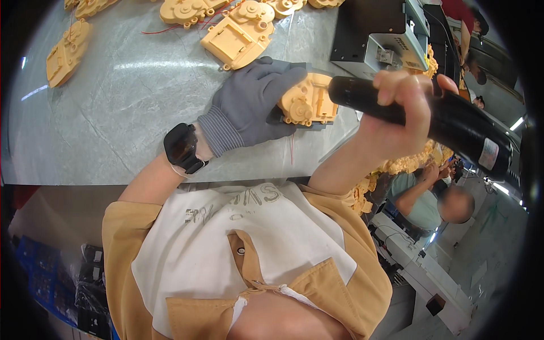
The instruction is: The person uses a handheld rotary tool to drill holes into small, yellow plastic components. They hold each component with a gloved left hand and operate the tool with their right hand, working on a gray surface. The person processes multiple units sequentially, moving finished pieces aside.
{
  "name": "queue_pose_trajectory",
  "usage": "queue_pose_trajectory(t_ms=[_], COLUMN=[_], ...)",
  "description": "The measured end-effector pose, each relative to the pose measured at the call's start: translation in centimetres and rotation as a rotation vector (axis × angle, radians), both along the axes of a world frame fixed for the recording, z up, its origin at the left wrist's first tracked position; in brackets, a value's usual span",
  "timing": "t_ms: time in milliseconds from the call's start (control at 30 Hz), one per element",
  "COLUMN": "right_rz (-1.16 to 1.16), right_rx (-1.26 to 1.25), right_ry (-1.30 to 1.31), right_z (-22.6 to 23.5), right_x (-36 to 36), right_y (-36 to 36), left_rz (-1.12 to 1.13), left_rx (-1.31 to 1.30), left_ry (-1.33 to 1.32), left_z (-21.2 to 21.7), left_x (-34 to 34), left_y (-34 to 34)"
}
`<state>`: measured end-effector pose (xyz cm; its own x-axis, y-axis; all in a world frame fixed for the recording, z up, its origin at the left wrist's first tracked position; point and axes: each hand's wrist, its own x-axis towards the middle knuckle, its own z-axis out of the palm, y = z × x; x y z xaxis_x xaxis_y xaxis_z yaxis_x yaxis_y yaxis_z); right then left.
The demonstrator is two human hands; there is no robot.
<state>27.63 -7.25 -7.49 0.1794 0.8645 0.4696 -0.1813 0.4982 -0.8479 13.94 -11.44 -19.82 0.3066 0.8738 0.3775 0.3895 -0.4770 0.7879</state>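
The plain orange-yellow plastic housing (311, 96) matches the shade of the loose housings (239, 38) beyond it, which have thin red wires (160, 32) among them. Left of it, the knit glove (249, 99) is grey with a pale-striped cuff (221, 133), and the wristwatch (182, 148) is black; right of it, the cylindrical power tool (362, 102) is black with a whitish label (488, 154). Around it, the counter (147, 124) is grey with faint veining, and nearer, the shirt (226, 255) pairs white with tan.

At right, a co-worker (418, 199) in pale green is near a white table (437, 277).
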Motion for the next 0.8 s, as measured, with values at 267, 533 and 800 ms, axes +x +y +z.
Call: queue_pose_trajectory(t_ms=[267,533,800], right_rz=[-0.009,0.0,-0.017], right_rx=[-0.005,-0.001,-0.015], right_ry=[0.022,0.025,0.017], right_z=[-0.34,-0.33,-0.11], right_x=[0.16,0.17,-0.04], right_y=[0.22,0.44,0.48], left_rz=[0.005,0.004,0.016], left_rx=[-0.003,0.016,0.012], left_ry=[0.001,-0.012,0.003], left_z=[0.24,0.06,0.14], left_x=[0.11,0.07,0.04], left_y=[0.03,0.1,-0.03])
